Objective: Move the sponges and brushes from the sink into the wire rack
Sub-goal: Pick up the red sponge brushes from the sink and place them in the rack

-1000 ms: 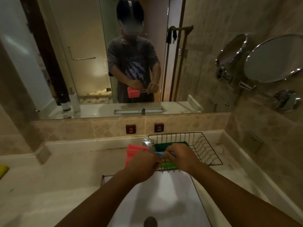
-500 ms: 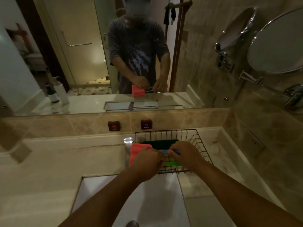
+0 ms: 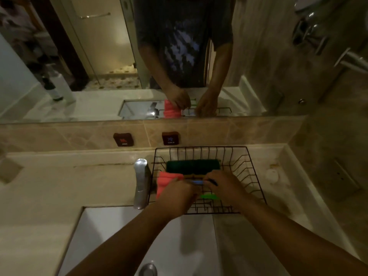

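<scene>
A black wire rack (image 3: 251,166) stands on the counter behind the sink (image 3: 123,232). A dark green sponge (image 3: 193,165) lies at the rack's back. My left hand (image 3: 175,196) holds a pink ribbed sponge (image 3: 165,181) over the rack's left side. My right hand (image 3: 225,188) grips a slim blue brush (image 3: 197,182) that runs between both hands above the rack. A bright green item (image 3: 209,196) lies in the rack under my hands; its shape is partly hidden.
A chrome faucet (image 3: 140,182) stands just left of the rack. Hot and cold buttons (image 3: 123,139) sit on the tiled backsplash below the mirror. A round white stopper (image 3: 271,175) lies right of the rack. The sink drain (image 3: 148,269) shows at the bottom.
The view has tilted down and moved closer. Both hands, with the pink sponge and blue brush, have come lower over the rack.
</scene>
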Demonstrator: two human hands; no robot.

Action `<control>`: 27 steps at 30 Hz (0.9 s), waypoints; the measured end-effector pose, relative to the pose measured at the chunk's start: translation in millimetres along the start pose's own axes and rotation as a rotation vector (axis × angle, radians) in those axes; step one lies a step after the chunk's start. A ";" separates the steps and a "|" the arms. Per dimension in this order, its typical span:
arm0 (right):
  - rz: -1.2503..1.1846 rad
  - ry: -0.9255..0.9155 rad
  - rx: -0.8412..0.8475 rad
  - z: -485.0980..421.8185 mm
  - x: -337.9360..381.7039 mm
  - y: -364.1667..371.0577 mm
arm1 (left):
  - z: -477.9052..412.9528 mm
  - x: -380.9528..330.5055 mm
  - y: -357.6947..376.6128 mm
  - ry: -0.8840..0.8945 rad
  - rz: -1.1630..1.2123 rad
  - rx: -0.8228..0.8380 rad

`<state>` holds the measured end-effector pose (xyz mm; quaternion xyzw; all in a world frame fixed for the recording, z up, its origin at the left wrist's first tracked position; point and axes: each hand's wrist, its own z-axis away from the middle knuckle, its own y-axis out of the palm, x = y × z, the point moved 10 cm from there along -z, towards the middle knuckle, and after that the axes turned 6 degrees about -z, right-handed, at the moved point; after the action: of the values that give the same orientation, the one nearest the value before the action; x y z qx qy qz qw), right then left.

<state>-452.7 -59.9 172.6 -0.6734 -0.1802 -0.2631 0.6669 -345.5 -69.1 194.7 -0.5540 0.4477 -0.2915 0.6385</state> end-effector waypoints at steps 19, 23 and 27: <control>-0.004 0.172 0.170 -33.8 -79.3 70.1 | -33.8 40.4 91.4 -0.108 0.097 0.168; 0.028 0.163 0.210 -36.0 -82.1 76.7 | -35.4 43.1 102.3 -0.106 0.127 0.215; 0.056 0.185 0.227 -37.1 -84.8 79.3 | -36.7 45.8 107.6 -0.103 0.137 0.228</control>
<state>-477.5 -91.2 57.4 -0.5716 -0.1278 -0.2831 0.7595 -372.0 -102.1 79.6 -0.4605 0.4152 -0.2674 0.7376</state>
